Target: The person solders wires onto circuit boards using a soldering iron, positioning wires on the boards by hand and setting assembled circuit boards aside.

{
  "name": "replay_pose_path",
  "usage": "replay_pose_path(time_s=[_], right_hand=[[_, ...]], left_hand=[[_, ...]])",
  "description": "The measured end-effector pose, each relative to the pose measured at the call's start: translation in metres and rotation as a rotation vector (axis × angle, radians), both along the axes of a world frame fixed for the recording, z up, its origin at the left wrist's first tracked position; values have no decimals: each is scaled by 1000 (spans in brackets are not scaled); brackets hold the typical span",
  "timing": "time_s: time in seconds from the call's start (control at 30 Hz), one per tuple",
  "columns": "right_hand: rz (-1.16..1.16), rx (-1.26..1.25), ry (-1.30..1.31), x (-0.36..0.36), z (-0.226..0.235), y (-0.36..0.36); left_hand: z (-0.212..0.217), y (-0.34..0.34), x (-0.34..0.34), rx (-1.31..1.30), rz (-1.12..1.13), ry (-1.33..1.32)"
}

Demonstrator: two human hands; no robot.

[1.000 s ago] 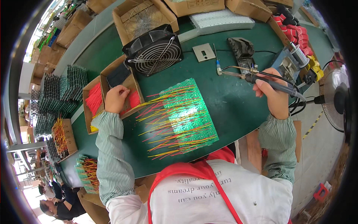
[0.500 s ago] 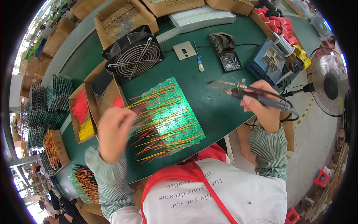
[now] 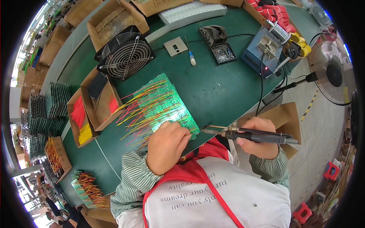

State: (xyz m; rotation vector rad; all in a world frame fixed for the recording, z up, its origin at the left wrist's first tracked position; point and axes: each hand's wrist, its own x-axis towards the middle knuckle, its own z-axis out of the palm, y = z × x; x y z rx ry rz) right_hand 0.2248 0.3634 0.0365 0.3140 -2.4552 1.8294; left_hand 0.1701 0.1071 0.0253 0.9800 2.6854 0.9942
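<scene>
Over the circuit board (image 3: 163, 104), left hand (image 3: 165, 146), seemingly flat.

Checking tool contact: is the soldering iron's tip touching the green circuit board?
No. The soldering iron tip hangs off the green circuit board's edge.

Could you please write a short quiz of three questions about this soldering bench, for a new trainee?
1. True or false: the right hand holds the soldering iron with its tip pointing toward the green circuit board.
2. Where does the left hand rest?
A. on the black fan
B. on the near edge of the circuit board
C. in a cardboard box
3. Fill in: the black fan lies on the ____ table.

Key: 1 true; 2 B; 3 green.
</scene>
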Motion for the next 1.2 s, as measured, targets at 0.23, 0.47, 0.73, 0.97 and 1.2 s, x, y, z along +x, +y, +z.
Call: replay_pose_path(time_s=[0.23, 0.47, 0.73, 0.97, 1.2], right_hand=[[18, 7, 39, -2, -6, -3], [41, 20, 12, -2, -8, -3], [36, 47, 42, -4, -9, -5], [39, 93, 33, -3, -6, -2], [-88, -174, -102, -4, -10, 0]], left_hand=[[-4, 3, 0, 0, 12, -2], [-4, 3, 0, 8, 4, 21], [-4, 3, 0, -4, 1, 12], [-4, 4, 0, 17, 6, 19], [-3, 4, 0, 4, 3, 15]])
